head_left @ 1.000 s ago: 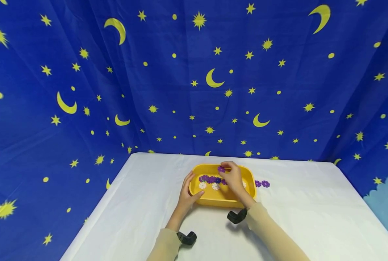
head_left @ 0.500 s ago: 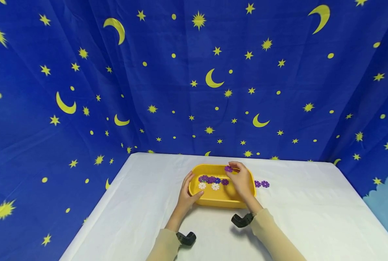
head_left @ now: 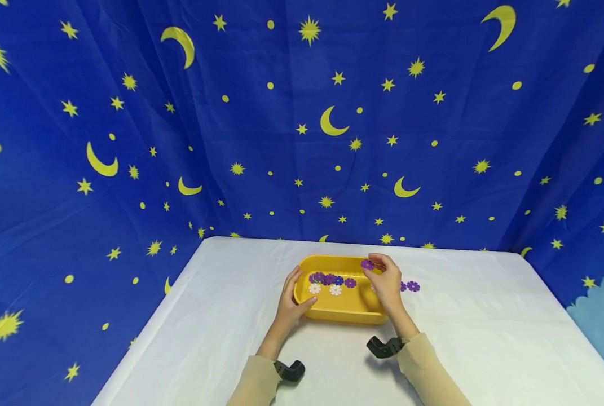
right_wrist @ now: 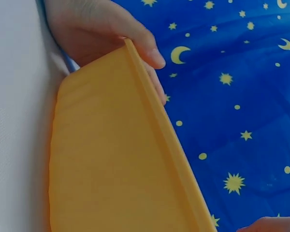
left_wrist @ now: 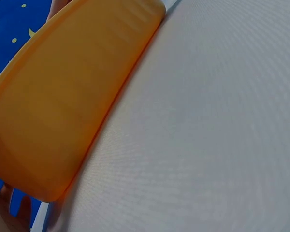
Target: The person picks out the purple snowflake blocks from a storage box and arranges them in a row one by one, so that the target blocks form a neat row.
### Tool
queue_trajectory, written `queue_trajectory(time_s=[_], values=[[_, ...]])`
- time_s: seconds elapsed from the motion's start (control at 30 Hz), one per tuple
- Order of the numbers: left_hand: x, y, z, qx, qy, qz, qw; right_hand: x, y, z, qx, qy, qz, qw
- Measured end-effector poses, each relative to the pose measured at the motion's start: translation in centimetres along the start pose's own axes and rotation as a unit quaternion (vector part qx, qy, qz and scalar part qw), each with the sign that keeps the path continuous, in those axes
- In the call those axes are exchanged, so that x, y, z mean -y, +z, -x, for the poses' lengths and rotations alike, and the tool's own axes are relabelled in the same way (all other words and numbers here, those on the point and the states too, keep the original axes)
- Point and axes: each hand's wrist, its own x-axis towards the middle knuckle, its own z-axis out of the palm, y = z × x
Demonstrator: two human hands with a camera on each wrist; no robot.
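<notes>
My left hand [head_left: 289, 304] grips the left end of a yellow plastic bin [head_left: 339, 317], its thumb over the rim, as the right wrist view also shows. My right hand [head_left: 389, 286] pinches a purple flower-shaped disc [head_left: 367, 264] between thumb and fingers, over the bin's right end. Inside the bin lie several purple flower discs [head_left: 349, 283], a blue flower disc [head_left: 338, 280] and white flower discs [head_left: 335, 290]. One white disc is partly hidden by the right hand. The bin's outer wall [left_wrist: 63, 92] fills much of the left wrist view.
Purple flower discs [head_left: 413, 286] lie on the white-covered table [head_left: 484, 316] to the right of the bin. A blue curtain [head_left: 281, 129] with yellow moons and stars stands behind the table and at both sides.
My right hand has moved to the right with the purple flower disc, uncovering a purple disc in the bin. The left hand and the bin have stayed in place.
</notes>
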Motion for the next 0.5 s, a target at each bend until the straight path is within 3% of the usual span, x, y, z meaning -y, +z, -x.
queue_trajectory(time_s=[0.3, 0.5], values=[[0.5, 0.3, -0.2, -0.003, 0.01, 0.025, 0.9996, -0.3, -1.3, -0.1, -0.027, -0.005, 0.007, 0.9996], [0.6, 0.3, -0.2, -0.01, 0.012, 0.013, 0.9998, -0.3, -2.5, -0.5, -0.041, 0.004, 0.005, 0.9991]])
